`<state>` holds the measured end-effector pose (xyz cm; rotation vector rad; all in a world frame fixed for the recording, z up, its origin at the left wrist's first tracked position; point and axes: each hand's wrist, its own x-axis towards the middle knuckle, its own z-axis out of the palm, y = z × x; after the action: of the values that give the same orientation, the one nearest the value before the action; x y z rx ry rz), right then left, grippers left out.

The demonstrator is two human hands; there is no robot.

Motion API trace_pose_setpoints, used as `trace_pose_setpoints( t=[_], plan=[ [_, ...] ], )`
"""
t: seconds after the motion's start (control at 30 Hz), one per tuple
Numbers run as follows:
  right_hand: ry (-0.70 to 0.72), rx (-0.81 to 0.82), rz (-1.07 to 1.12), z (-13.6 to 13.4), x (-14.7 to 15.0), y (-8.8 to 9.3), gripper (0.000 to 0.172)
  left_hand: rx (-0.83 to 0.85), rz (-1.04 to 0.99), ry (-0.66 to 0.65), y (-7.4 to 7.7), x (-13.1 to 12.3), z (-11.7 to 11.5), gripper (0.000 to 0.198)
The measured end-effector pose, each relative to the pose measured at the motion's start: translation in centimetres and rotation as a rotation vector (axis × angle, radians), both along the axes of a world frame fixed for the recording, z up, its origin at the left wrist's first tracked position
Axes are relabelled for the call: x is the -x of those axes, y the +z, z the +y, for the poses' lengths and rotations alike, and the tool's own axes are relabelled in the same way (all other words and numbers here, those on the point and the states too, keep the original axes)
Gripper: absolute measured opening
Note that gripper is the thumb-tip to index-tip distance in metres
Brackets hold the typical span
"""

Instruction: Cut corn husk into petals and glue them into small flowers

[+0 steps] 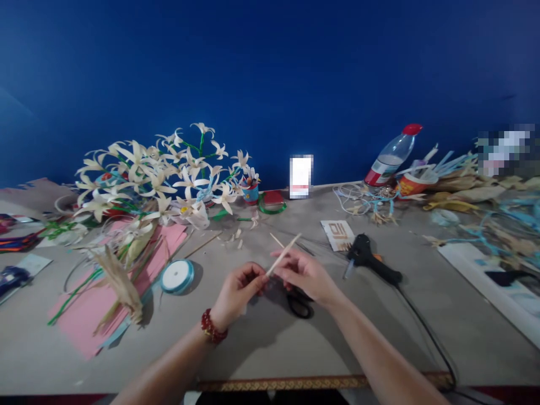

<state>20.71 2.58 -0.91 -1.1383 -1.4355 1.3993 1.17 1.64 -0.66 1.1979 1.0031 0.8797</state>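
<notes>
A narrow pale strip (pixel 287 251), pointed at its upper end and perhaps corn husk, slants up between my hands over the table. My left hand (pixel 240 289) pinches its lower end between thumb and fingers. Close against the strip, my right hand (pixel 307 275) has thumb and fingers bent around it, also gripping. Black-handled scissors (pixel 300 306) lie on the table just beneath my hands, partly hidden. A thin stick (pixel 277 241) lies behind the strip. To the right of my right hand rests a black glue gun (pixel 371 261).
White flowers (pixel 154 183) on green stems stand back left. Pink paper (pixel 82 320) carries dry husks (pixel 122 281), beside a blue ribbon spool (pixel 177 277). A tilted bottle (pixel 388 157) and paper cup (pixel 415 181) stand back right. The glue gun's cord (pixel 426 326) runs to the front edge.
</notes>
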Motion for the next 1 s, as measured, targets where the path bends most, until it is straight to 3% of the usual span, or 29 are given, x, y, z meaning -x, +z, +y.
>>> trace_pose_setpoints(
  t=[0.1,0.2,0.27,0.37,0.43,0.5,0.57,0.63,0.7,0.87,1.0],
  plan=[
    [-0.215,-0.240,-0.602,0.8,-2.0,0.2,0.028,0.052,-0.058,0.063,-0.3,0.1,0.3,0.027],
    [-0.179,-0.290,-1.074,1.1,-2.9,0.3,0.013,0.102,-0.116,0.078,-0.4,0.1,0.3,0.025],
    [-0.119,-0.292,-1.221,1.0,-2.6,0.3,0.004,0.125,-0.142,0.085,-0.4,0.0,0.3,0.025],
    [-0.129,-0.299,-1.298,0.9,-2.0,0.3,0.010,0.140,-0.142,0.095,-0.5,-0.1,0.2,0.026],
    [-0.158,-0.302,-1.288,0.9,-1.9,0.4,0.009,0.144,-0.137,0.087,-0.5,-0.2,0.2,0.027],
    [-0.197,-0.310,-1.140,0.8,-1.8,0.5,0.007,0.145,-0.144,0.073,-0.4,-0.3,0.2,0.028],
    [-0.164,-0.272,-0.793,0.5,-1.5,0.3,0.005,0.140,-0.152,0.059,-0.4,-0.4,0.2,0.028],
    [-0.036,-0.170,-0.391,0.0,-0.7,0.1,0.011,0.120,-0.140,0.055,-0.3,-0.4,0.1,0.028],
    [0.084,-0.092,-0.154,-0.5,0.1,0.1,0.016,0.095,-0.115,0.057,-0.3,-0.4,0.1,0.029],
    [0.139,-0.209,-0.238,-1.1,1.0,0.7,0.014,0.042,-0.072,0.051,-0.5,-0.4,-0.1,0.031],
    [0.142,-0.281,-0.371,-1.1,0.9,1.0,0.024,0.016,-0.030,0.042,-0.6,-0.3,-0.1,0.032]
  ],
)
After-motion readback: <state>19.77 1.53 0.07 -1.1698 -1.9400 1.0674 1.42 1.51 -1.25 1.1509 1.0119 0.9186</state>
